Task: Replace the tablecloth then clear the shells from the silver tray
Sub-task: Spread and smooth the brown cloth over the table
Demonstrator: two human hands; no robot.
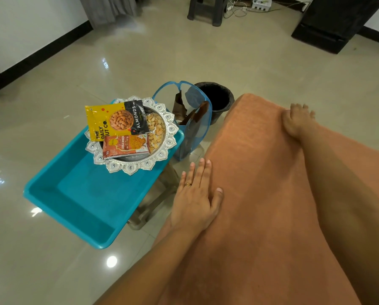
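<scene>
Figure: head view, nearest items first.

The left hand (196, 195) is lying palm down on the near left edge of the orange tablecloth (261, 190), with its fingers straight and close together, the thumb set apart, and a ring showing on one finger. The tablecloth is covering a raised surface along the right side of the view and is draping over its left edge.

The right hand (295, 123) is resting palm down farther along the same cloth, near its far right edge. Its fingers are pointing away and are slightly spread; they are blurred, so it cannot be told whether they are gripping the edge.

To the left, a blue tub (74, 194) is sitting on a beige stool (153, 208). The silver tray (130, 167) is resting across the tub's far corner, well apart from both hands. It is holding the shells (156, 133) on its right half, a yellow almonds packet (116, 119) and an orange snack packet (127, 146).

Just beyond the tray, a blue mesh hamper (198, 139) is holding a brown cloth (179, 106). A black bin (217, 97) is standing beside it on the tiled floor (206, 58).

At the far wall, a dark stool (206, 9) and cables (239, 9) are showing.
</scene>
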